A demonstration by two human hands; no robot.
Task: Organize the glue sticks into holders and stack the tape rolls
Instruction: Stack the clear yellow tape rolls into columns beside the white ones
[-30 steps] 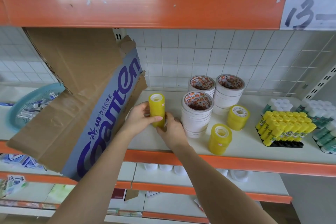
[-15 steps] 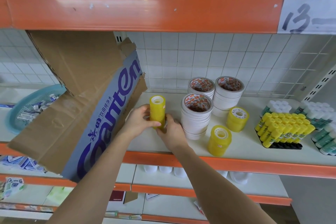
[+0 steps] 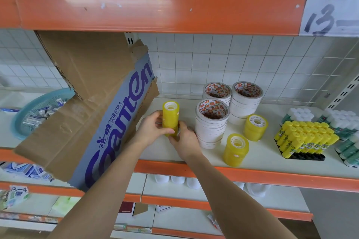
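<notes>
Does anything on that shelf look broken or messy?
Yes. The big cardboard box at the left of the shelf is torn open, leans crookedly and hangs past the front edge. The tape stacks beside it stand neat.

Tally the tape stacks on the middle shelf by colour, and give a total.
Yellow stacks: 3, one held, one at the front, one behind it.
White stacks: 3, front, back left, back right.
Total: 6.

shelf (image 3: 256, 163) (white) bears tape stacks (image 3: 211, 124), glue sticks (image 3: 306, 138).
</notes>
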